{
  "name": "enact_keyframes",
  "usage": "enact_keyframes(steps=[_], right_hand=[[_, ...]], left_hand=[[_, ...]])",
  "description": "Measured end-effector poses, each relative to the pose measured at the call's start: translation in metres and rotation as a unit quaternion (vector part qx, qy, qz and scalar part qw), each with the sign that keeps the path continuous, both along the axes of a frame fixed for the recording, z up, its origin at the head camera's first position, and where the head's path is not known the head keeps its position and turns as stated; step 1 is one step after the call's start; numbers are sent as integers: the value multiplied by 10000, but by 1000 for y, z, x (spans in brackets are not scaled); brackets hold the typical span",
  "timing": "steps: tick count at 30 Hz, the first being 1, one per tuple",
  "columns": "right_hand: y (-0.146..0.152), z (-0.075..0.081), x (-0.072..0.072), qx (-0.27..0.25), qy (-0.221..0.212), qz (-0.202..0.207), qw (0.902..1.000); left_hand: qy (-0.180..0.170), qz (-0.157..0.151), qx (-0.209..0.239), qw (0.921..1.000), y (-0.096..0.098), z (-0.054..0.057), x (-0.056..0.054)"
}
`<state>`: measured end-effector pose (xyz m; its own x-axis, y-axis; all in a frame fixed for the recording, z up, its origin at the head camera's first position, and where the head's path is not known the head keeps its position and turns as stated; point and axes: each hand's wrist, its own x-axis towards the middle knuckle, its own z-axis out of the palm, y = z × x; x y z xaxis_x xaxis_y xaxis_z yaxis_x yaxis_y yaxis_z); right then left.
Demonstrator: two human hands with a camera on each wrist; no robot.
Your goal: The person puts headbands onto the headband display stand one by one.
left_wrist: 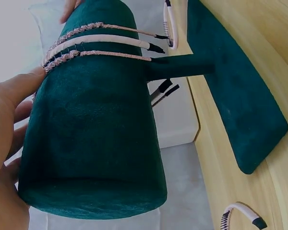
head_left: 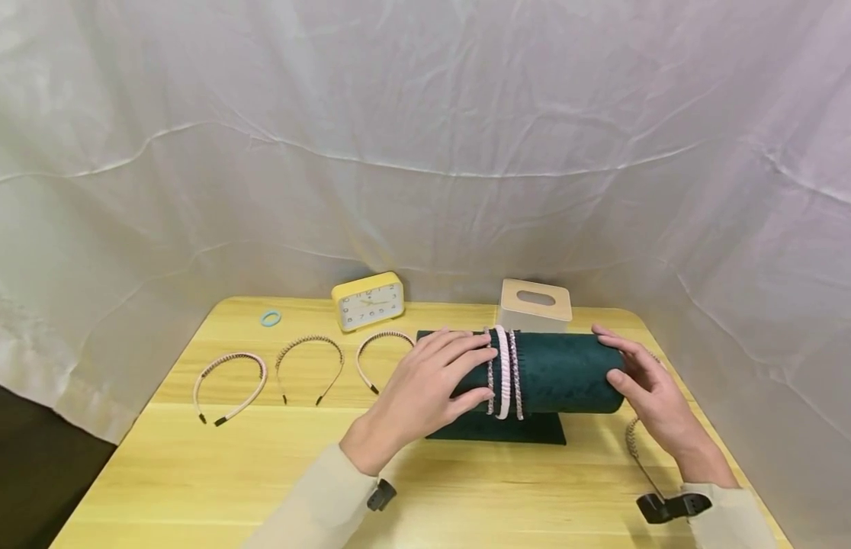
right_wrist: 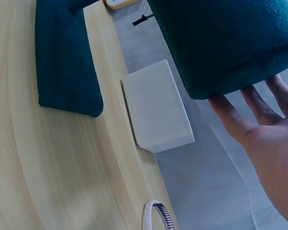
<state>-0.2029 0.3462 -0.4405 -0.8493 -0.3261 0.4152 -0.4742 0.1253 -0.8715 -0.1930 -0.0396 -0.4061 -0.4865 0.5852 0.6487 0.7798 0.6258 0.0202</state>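
A dark green velvet headband display stand (head_left: 570, 374) has a thick horizontal roll above a flat base (head_left: 497, 428). Three headbands circle the roll close together: a smooth pale pink one (head_left: 504, 381) between two thin braided ones. My left hand (head_left: 428, 377) lies over the roll's left part, its thumb and index fingertips right at the left braided headband (left_wrist: 62, 60). Straight fingers of my right hand (head_left: 648, 389) touch the roll's right end, with the thumb on the near side. In the right wrist view, fingertips meet that end face.
Several headbands, including a pale one (head_left: 257, 389) and a braided one (head_left: 309, 339), lie left of the stand. Another headband (head_left: 633, 438) is partly behind my right hand. At the back are a blue ring (head_left: 271, 318), yellow clock (head_left: 368, 301) and tissue box (head_left: 535, 301).
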Motion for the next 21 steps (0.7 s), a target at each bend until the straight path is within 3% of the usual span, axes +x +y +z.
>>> enact_keyframes(steps=[12, 21], right_hand=[[-1, 0, -1, 102, -16, -19, 9999], [0, 3, 2, -21, 93, -117, 9999]], left_hand=[[89, -224, 165, 9996, -4, -2, -2], [-315, -522, 592, 9964, -28, -2, -4]])
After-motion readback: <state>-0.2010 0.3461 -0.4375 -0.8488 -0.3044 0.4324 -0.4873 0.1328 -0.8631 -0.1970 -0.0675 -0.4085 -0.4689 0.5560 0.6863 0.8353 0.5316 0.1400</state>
